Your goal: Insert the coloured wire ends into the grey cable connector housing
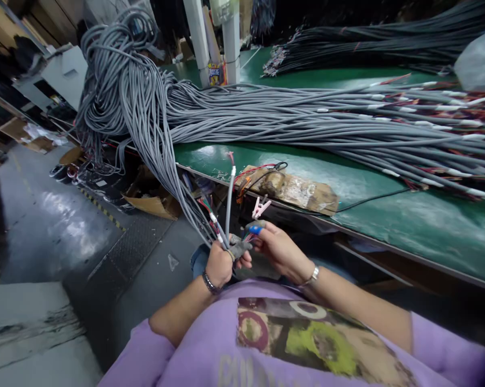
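Observation:
Grey cables [229, 207] with stripped ends and coloured wires stand up out of my left hand [222, 262], which is closed around them. Grey covers wrap its thumb and some fingertips. Just to the right, my right hand [274, 244] pinches thin coloured wires [249, 236] at their ends; blue tape is on one of its covered fingertips. A pink clip [260, 207] sits just above my right fingers, at the bench edge. Behind it a taped cardboard piece [298, 189] lies on the green bench [379, 220].
A thick bundle of grey cables [266, 113] crosses the bench and hangs over its left end. Black cables [367, 45] lie at the back right, near white posts [231, 48]. An open cardboard box [156, 204] is on the floor at left.

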The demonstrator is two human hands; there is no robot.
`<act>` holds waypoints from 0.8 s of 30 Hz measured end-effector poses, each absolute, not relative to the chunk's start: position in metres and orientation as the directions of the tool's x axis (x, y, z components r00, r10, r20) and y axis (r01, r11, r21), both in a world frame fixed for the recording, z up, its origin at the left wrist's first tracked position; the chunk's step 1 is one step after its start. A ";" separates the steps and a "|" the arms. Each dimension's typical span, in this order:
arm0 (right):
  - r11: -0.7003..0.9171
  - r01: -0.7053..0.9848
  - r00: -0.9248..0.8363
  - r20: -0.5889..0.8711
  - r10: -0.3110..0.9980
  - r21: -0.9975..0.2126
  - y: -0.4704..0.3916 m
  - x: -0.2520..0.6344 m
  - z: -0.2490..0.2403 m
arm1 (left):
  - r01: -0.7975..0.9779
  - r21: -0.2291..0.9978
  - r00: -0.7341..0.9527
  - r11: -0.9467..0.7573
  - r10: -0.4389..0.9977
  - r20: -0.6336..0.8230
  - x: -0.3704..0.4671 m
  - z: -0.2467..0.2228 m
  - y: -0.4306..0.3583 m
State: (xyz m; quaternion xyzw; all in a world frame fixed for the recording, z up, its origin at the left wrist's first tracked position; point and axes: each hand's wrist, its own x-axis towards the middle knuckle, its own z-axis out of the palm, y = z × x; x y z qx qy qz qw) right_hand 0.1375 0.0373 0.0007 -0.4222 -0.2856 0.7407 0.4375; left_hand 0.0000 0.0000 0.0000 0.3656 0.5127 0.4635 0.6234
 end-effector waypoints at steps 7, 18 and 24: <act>-0.477 -0.342 -0.388 -0.341 0.856 -0.809 0.035 0.144 0.002 | -0.241 0.924 -0.052 0.296 0.947 -0.317 0.000 -0.002 0.000; -0.371 -0.216 -0.496 -0.226 0.838 -0.903 0.031 0.139 0.017 | -0.092 0.947 0.000 0.307 0.951 -0.308 0.004 -0.011 -0.006; -0.384 -0.279 -0.422 -0.246 0.872 -0.880 0.026 0.138 0.016 | -0.171 0.953 -0.066 0.249 0.962 -0.263 0.005 -0.009 -0.007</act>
